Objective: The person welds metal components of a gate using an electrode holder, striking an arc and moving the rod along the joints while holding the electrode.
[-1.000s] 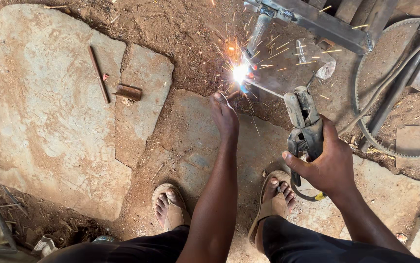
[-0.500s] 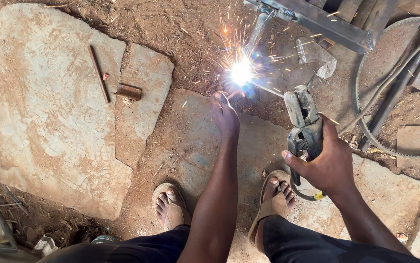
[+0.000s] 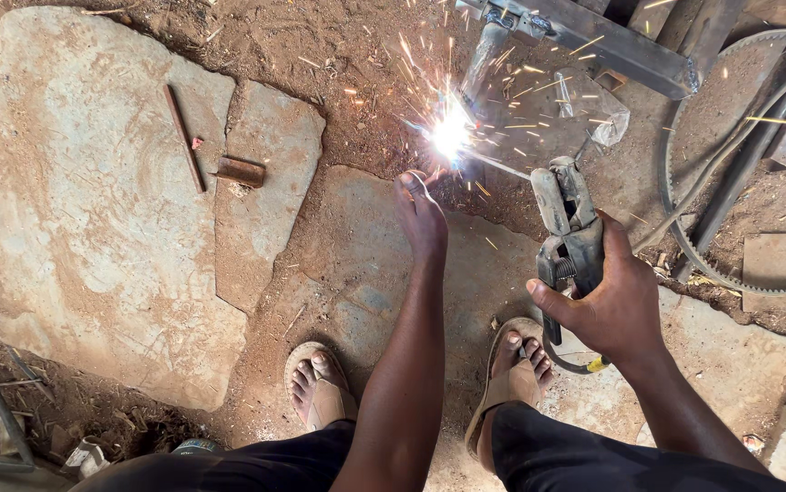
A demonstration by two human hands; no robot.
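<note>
My right hand grips a grey welding electrode holder, whose thin rod reaches left to a bright white arc throwing orange sparks. My left hand stretches forward with its fingers right beside the arc; what it holds or presses is hidden by the glare. Just behind the arc a grey metal tube hangs from a steel frame. My sandalled feet stand on flat stone below.
Cracked stone slabs cover the dirt at left, carrying a thin rusty rod and a short rusty pipe piece. A large toothed ring with metal bars lies at right. Scrap and wire sit at the lower left.
The arc has kept burning and the sparks now spread wider. My left hand has stayed by the arc and my right hand has barely moved.
</note>
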